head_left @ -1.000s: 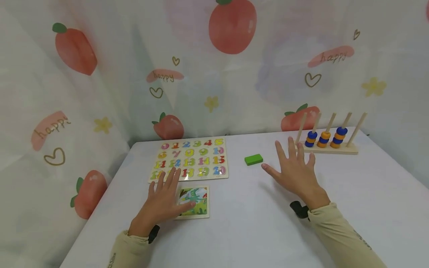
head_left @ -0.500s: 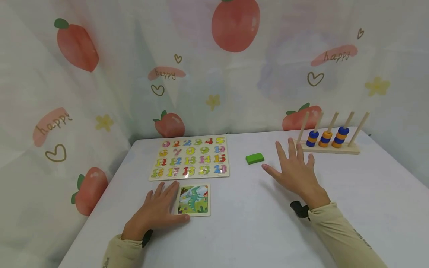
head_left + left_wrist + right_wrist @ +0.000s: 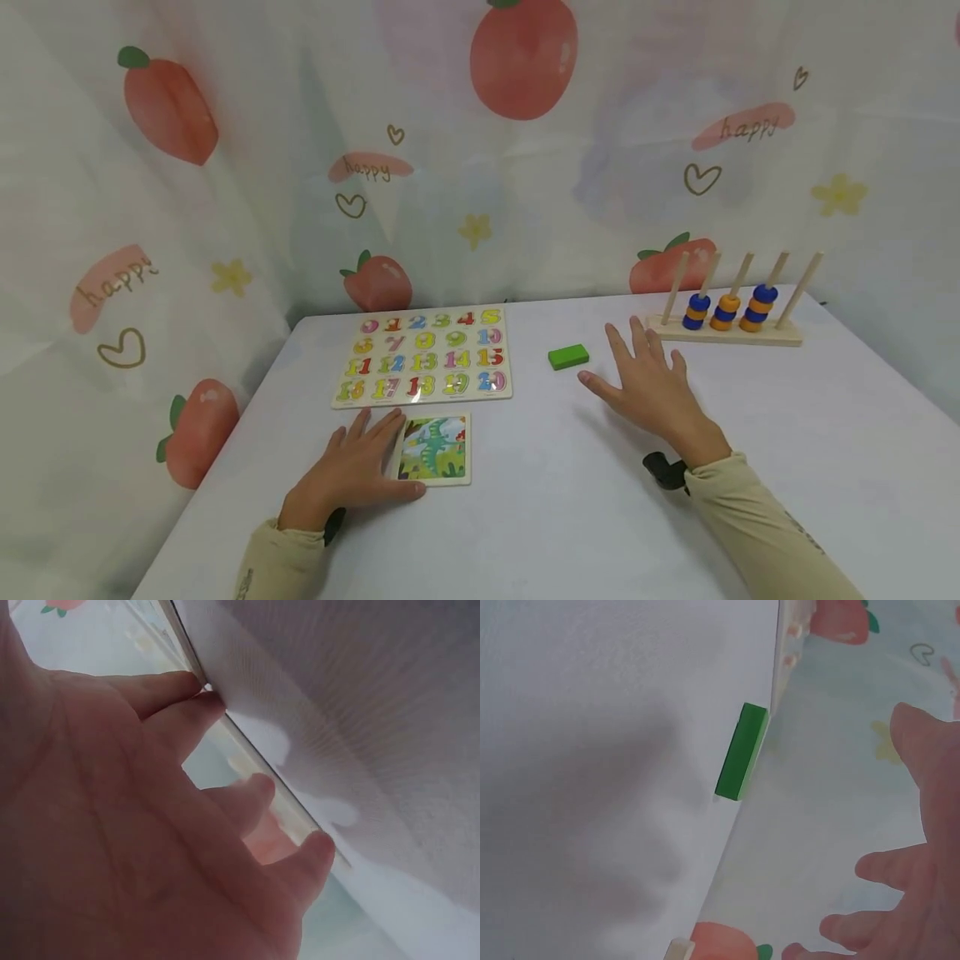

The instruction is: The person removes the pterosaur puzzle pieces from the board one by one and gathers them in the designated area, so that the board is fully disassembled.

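Green block [image 3: 568, 357] — square board [image 3: 433, 448] with teal, seemingly dinosaur, print

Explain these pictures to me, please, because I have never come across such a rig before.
There is no robot here, just a person's bare left hand and right hand. The wide picture is taken from the person's head, looking forward and down; the others come from each wrist. The white table holds a number puzzle board, a dinosaur picture board, a green block and a bead abacus. The left hand lies at the dinosaur picture board's left side, with no clear grip. The spread right hand holds nothing, near the green block.
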`<state>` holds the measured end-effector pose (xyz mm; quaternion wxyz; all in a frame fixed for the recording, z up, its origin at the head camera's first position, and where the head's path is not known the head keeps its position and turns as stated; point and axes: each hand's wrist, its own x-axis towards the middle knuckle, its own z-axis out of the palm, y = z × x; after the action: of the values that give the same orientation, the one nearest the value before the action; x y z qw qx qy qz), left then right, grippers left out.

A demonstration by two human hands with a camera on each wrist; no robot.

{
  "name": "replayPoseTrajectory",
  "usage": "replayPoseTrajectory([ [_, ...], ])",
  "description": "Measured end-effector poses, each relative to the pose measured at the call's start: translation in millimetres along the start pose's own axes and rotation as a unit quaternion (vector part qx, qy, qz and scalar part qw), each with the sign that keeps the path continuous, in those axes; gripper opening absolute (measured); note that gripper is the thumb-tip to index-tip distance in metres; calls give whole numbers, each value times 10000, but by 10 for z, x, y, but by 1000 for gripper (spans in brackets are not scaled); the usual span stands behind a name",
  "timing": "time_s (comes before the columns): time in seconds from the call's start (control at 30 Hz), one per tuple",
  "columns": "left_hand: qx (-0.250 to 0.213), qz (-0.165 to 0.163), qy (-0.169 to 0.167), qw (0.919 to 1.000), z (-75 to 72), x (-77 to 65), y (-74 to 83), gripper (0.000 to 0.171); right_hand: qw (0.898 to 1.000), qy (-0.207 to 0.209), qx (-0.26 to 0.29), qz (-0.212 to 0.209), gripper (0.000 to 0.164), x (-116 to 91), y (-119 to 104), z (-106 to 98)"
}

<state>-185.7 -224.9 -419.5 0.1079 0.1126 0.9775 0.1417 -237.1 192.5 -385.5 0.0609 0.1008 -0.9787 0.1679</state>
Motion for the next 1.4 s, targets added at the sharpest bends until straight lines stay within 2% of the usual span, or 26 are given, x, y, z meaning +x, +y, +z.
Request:
replayPoseTrajectory([
  [0.33, -78, -199, 13, 9998, -17, -35, -75, 117, 9959, -148, 767, -465, 85, 161, -370, 88],
  [0.6, -94, -101, 82, 9999, 11, -28, -109, 117, 9877, -198, 1284, -871, 74, 198, -653, 270],
  [0.87, -138, -3, 76, 9999, 29, -8, -69, 116, 9768, -396, 1757, -1158, 67, 226, -990, 453],
  [1.13, -138, -56, -52, 9999, -23, 0, -51, 112, 9643, -684, 2111, -1445, 57, 283, -1330, 555],
  [1.4, -63, -106, -20, 9999, -39, -21, -13, 112, 9528, -1008, 2157, -1885, 40, 335, -1588, 689],
])
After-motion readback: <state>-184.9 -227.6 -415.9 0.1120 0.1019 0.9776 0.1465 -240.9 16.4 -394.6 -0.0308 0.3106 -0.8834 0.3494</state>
